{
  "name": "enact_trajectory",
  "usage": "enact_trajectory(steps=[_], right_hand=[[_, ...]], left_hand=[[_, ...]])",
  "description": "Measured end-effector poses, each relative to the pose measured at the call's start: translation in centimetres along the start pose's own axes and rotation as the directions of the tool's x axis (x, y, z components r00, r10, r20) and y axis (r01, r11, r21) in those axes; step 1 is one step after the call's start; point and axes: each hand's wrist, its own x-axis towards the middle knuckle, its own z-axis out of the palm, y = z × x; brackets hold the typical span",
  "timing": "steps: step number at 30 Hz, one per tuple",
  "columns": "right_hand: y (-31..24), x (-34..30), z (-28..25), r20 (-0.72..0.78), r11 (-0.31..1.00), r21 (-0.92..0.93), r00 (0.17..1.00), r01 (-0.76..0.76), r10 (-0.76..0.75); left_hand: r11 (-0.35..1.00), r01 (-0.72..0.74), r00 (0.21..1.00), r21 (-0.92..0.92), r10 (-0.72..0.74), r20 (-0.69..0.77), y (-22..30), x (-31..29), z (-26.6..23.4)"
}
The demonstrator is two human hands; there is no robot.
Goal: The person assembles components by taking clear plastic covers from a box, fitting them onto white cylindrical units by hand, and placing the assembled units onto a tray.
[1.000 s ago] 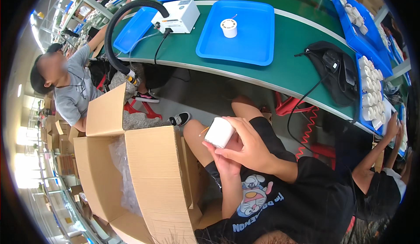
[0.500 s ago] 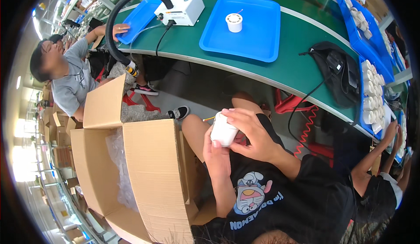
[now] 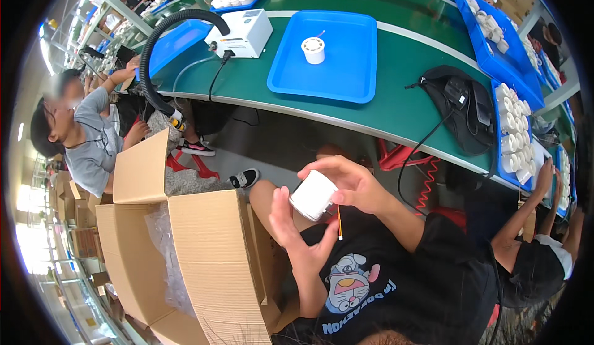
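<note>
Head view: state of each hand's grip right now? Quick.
Left hand: open, fingers spread beside the white cylindrical part; contact cannot be told.
Right hand: closed, holding that part between thumb and fingers.

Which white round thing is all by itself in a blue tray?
The white cylinder standing in the blue tray right of the white box. Others crowd together in bunches, and the right hand holds another.
</note>
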Motion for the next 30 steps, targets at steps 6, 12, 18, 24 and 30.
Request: enact_trajectory(steps=[6,12,18,24,30], right_hand=[[-2.0,2.1,-2.0,-0.036,0.992,-0.075,0.994,0.102,-0.105],[-4.1,11.5,-10.0,-0.409,0.935,-0.313,0.912,-0.164,0.023],[-9.4,20.3,-24.2,-0.286,0.203,-0.958,0.635,-0.203,-0.717],[-14.2,18.6,-35.8,-0.231,-0.042,-0.792,0.363,-0.609,-0.903],[-16.4,13.2,-42.3,-0.483,-0.238,-0.534,0.523,-0.812,-0.702]], left_hand=[[0.938,0.266,0.948,-0.222,-0.296,-0.114,-4.3,-2.1,-0.9],[0.749,0.649,0.76,0.129,-0.643,-0.089,-12.8,-10.4,-6.4],[0.496,0.605,0.733,0.624,-0.653,-0.192,-14.7,-17.7,-11.2],[0.591,0.679,0.667,0.436,-0.744,-0.029,-22.4,-23.4,-11.6],[0.616,0.596,0.712,0.515,-0.702,0.015,-23.5,-22.2,-10.0]])
